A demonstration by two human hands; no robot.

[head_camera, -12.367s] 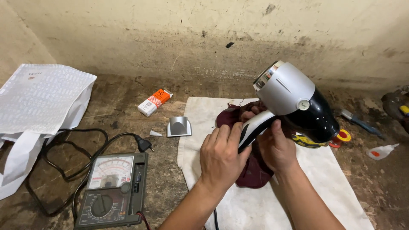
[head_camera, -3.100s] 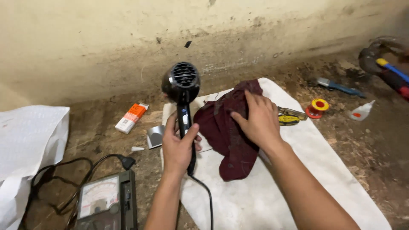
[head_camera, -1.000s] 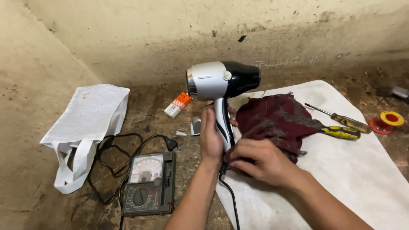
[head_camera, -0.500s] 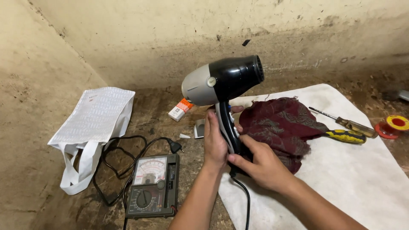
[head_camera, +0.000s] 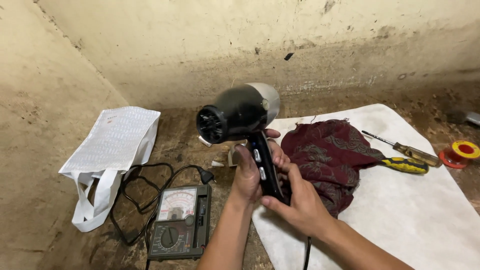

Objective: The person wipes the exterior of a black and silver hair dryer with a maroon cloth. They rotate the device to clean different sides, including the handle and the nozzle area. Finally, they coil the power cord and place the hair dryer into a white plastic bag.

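Observation:
I hold a black and silver hair dryer (head_camera: 239, 112) upright in front of me, its rear grille turned toward the camera and left. My left hand (head_camera: 250, 172) wraps the black handle from behind. My right hand (head_camera: 297, 205) grips the lower handle, fingers near the switches. The dryer's cord drops down between my forearms. A dark red patterned cloth (head_camera: 332, 155) lies crumpled on the white mat (head_camera: 415, 210) just right of my hands.
An analog multimeter (head_camera: 180, 222) lies on the dirty floor at lower left, beside a black cable with a plug (head_camera: 205, 175). A white bag (head_camera: 110, 155) sits by the left wall. Two screwdrivers (head_camera: 402, 157) and tape rolls (head_camera: 460, 152) lie at right.
The dryer has been rotated so its rear grille now faces the camera; before, its side showed. My right hand has moved up onto the handle by the switches.

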